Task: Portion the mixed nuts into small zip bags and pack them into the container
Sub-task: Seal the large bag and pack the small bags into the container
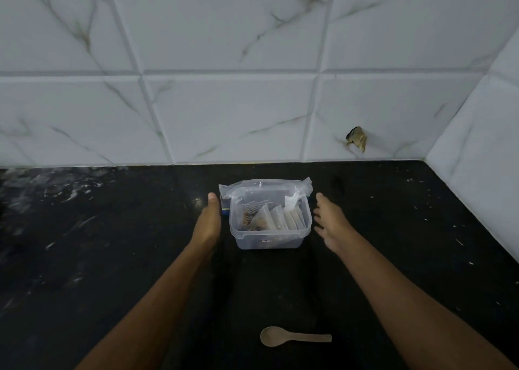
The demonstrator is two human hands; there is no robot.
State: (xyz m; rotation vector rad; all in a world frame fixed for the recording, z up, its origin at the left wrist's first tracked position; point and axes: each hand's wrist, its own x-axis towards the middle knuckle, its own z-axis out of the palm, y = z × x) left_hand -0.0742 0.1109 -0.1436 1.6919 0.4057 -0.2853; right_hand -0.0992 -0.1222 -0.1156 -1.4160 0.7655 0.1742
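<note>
Container [270, 223] centred on counter [112, 257], near far wall; lid off, none identified with certainty. Several filled zip bags [276, 216] upright inside, packed side by side. Larger clear bag [261, 187] behind container, apparently empty. Left hand [208, 221] just beside left wall, fingers straight, holding nothing. Right hand [331, 223] near right side, fingers spread, holding nothing. Spoon [295, 336] idle, near edge. Judged: portioning and packing near complete; closing outstanding.
</note>
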